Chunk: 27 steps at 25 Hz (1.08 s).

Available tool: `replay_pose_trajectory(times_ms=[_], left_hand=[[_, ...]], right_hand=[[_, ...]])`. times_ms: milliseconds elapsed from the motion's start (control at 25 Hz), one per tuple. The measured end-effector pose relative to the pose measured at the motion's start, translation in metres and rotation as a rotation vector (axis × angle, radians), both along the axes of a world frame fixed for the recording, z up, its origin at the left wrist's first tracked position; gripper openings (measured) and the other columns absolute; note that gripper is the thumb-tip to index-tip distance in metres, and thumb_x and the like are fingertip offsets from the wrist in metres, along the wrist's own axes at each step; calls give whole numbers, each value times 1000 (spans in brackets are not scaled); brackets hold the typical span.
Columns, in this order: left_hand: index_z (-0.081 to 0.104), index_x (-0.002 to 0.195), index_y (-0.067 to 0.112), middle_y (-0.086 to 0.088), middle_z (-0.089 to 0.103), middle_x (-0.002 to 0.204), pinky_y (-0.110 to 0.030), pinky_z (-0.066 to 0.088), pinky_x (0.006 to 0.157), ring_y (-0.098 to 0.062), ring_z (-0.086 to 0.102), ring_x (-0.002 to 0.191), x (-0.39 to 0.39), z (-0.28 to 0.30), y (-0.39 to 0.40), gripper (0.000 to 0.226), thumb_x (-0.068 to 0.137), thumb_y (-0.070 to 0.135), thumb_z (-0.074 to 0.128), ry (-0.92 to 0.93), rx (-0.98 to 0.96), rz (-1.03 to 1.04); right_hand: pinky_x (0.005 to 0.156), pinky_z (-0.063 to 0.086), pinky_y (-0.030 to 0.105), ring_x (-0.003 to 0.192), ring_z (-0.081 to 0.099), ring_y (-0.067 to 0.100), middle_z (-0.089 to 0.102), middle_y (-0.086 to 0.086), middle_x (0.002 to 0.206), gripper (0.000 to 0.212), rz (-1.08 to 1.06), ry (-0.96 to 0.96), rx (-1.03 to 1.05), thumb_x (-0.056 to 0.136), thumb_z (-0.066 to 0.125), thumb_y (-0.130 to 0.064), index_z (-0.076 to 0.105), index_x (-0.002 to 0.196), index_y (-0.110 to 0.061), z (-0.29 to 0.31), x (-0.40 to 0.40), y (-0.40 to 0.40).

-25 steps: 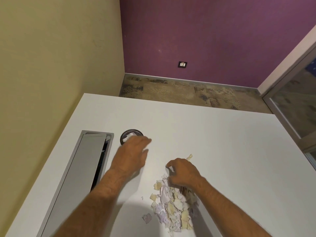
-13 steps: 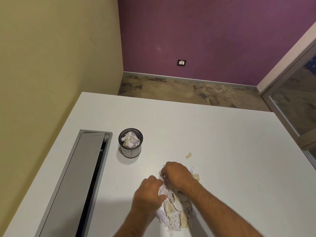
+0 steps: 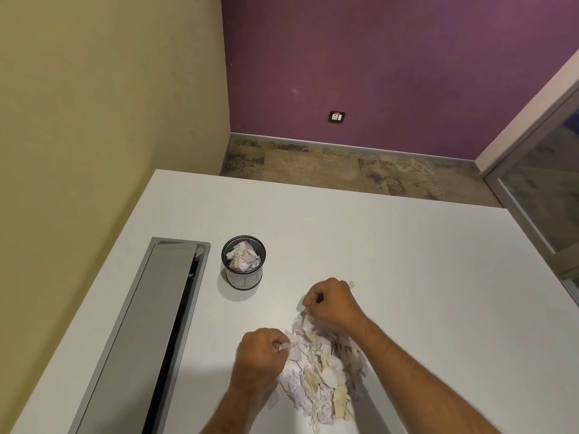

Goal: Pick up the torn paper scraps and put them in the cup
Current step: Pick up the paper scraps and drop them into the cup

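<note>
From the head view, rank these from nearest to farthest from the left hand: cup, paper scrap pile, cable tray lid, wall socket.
From the left hand:
1. Paper scrap pile, touching its fingertips, just to its right.
2. Cup and cable tray lid: cup ahead, lid to the left; too close to call.
3. Wall socket, far off on the purple wall.

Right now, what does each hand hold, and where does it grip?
The left hand pinches a paper scrap by its edge. The right hand is closed at the pile; its hold is hidden.
</note>
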<state>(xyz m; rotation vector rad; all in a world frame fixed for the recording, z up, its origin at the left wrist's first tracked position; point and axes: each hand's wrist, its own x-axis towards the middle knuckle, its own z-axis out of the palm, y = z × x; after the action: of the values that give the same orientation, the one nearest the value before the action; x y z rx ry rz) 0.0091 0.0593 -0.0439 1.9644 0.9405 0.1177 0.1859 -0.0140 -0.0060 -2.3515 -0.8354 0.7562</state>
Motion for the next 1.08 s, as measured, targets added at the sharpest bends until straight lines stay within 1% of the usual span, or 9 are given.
replay_pose_trajectory(times_ms=[200,320,440,520,640,720,880,1000,1080], left_hand=[[73,60,27,16,70,58,-15,49,55,-1,65,61,-12,8,4,19,67,9,72,-47,-51,40],[68,54,30,14,68,54,-10,46,51,-1,63,54,-16,15,7,30,67,4,73,-95,-92,83],[71,58,27,13,67,53,-9,45,50,0,59,49,-18,22,15,27,68,3,77,-149,-115,123],[74,63,24,15,68,54,-12,49,54,0,59,50,-17,29,22,20,68,5,79,-166,-95,148],[75,65,25,14,68,57,-9,48,54,-1,58,50,-12,45,40,20,68,5,80,-200,-81,222],[75,66,28,13,70,60,-7,49,53,0,61,52,-7,59,56,22,69,7,81,-247,-51,252],[76,70,24,3,70,59,-3,44,48,1,60,50,12,85,93,18,70,7,80,-319,66,315],[77,74,22,0,72,66,-14,49,62,-7,63,58,30,98,116,14,71,9,79,-300,205,295],[78,81,19,-2,74,75,-23,52,71,-17,68,70,40,99,127,9,75,13,77,-241,261,239]], right_hand=[[70,59,29,68,73,14,73,-1,68,26,-99,157,266,71,77,7,75,68,-20,39,4,28],[63,56,23,60,68,8,72,-3,64,28,-105,152,400,68,80,4,73,67,-22,59,0,60],[63,53,16,57,63,0,69,-10,63,20,-99,50,462,68,80,1,75,70,-18,67,-6,97],[65,52,14,60,62,-3,70,-9,67,14,-83,-41,461,71,78,-1,77,77,-14,66,-12,116],[82,55,25,81,70,11,77,-1,86,15,6,-112,367,81,70,-6,77,91,-15,57,-16,127],[88,53,26,91,70,14,77,-1,95,17,61,-158,294,86,67,-11,77,98,-18,49,-14,123],[91,54,27,91,71,10,77,-1,98,22,-31,-147,357,85,64,-8,75,102,-17,36,-3,97],[89,55,24,83,68,2,77,-4,95,21,-94,-120,329,85,64,-6,76,98,-17,20,3,66],[91,54,25,86,68,5,77,-4,96,21,-78,-108,230,85,63,-5,77,97,-17,7,5,45]])
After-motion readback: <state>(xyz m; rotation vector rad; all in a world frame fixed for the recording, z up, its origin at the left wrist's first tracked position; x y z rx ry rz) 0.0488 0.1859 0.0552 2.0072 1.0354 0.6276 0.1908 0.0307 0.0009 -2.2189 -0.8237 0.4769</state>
